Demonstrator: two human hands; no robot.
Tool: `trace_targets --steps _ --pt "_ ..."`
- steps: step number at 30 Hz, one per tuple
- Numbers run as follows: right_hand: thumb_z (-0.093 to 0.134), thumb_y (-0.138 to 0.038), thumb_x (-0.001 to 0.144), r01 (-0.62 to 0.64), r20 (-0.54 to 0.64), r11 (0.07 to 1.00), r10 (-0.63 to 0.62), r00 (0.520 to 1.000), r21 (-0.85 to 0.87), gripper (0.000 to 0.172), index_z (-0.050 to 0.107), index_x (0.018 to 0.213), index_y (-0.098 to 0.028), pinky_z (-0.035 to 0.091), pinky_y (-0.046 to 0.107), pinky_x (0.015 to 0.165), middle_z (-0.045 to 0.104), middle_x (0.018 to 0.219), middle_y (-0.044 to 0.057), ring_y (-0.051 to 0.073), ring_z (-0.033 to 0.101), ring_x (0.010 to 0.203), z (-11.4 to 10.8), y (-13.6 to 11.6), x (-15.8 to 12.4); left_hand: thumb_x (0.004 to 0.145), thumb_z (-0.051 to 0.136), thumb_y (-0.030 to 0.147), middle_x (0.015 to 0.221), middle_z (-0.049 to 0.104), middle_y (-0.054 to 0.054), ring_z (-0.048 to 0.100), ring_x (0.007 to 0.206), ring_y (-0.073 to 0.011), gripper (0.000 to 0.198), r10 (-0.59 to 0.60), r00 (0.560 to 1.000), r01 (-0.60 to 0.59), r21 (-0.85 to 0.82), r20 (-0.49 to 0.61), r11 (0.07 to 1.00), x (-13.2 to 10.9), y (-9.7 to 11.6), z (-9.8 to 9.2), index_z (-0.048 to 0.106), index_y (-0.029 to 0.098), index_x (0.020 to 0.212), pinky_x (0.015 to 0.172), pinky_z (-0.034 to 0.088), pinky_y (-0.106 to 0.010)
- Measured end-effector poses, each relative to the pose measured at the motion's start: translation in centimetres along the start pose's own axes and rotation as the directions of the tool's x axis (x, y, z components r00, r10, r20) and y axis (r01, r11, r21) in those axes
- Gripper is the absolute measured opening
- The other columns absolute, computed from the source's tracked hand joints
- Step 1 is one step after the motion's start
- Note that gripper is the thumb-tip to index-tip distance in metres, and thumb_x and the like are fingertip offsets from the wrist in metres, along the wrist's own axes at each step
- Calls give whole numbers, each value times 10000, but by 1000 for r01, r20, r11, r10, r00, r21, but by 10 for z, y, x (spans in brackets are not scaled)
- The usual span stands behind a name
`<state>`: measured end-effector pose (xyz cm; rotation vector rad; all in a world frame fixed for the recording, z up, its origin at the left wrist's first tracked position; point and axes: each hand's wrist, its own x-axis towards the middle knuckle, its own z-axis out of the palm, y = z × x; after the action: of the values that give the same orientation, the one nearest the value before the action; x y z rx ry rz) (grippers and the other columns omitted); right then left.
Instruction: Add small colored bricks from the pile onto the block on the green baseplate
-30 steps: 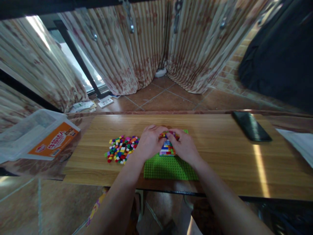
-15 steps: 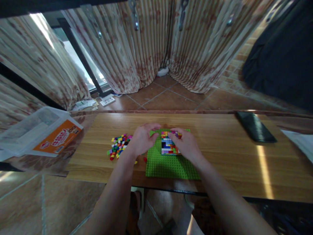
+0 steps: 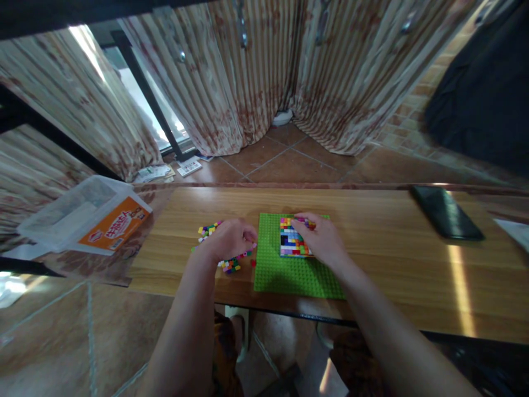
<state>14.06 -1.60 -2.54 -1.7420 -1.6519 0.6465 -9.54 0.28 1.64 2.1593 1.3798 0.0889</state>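
Note:
A green studded baseplate (image 3: 297,278) lies on the wooden table. On it sits a low build of multicoloured toy bricks (image 3: 289,242), its right side covered by my right hand (image 3: 322,237). The thumb and fingers of that hand bend over the build's far right part and grip it. To the left, my left hand (image 3: 231,240) is over the loose pile of small toy bricks (image 3: 229,266), hiding much of it. Its fingers are curled together; a pinkish bit shows by the fingertips, too small to make out. One red brick (image 3: 253,263) lies beside the baseplate's left edge.
A clear plastic box (image 3: 78,212) with an orange label stands at the table's left end. A dark phone-like slab (image 3: 448,214) lies on the right, with white paper (image 3: 512,234) beyond it. Striped curtains (image 3: 256,82) hang behind the table (image 3: 384,253).
My left hand has moved from the baseplate's upper left corner down and left to the loose bricks, its fingers curling. My right hand stays at the build. The whole view has shifted slightly.

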Motion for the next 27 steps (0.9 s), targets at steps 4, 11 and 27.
trace_targets --steps 4,11,27 --pt "555 -416 891 23 -9 1000 -23 1000 -11 341 733 1072 -188 495 355 849 751 1046 88 225 683 929 0 -1 -1 704 618 181 660 700 -10 603 613 -153 126 -40 999 43 143 -24 989 1 17 0 740 204 686 574 394 -247" --pt "533 -401 904 41 -20 999 -42 999 -10 318 734 1048 -201 492 349 850 752 1036 78 218 679 915 -1 -3 -3 712 575 131 614 663 -22 574 570 -166 172 -51 998 58 263 -32 963 3 25 3 678 206 597 576 396 -268" --pt "404 -385 963 60 17 998 -60 998 14 372 722 978 -193 450 308 820 751 997 69 209 663 931 -3 -5 -2 906 492 160 909 711 -38 651 849 -154 194 203 888 -263 -93 -413 960 25 33 22 686 179 915 798 505 -282"
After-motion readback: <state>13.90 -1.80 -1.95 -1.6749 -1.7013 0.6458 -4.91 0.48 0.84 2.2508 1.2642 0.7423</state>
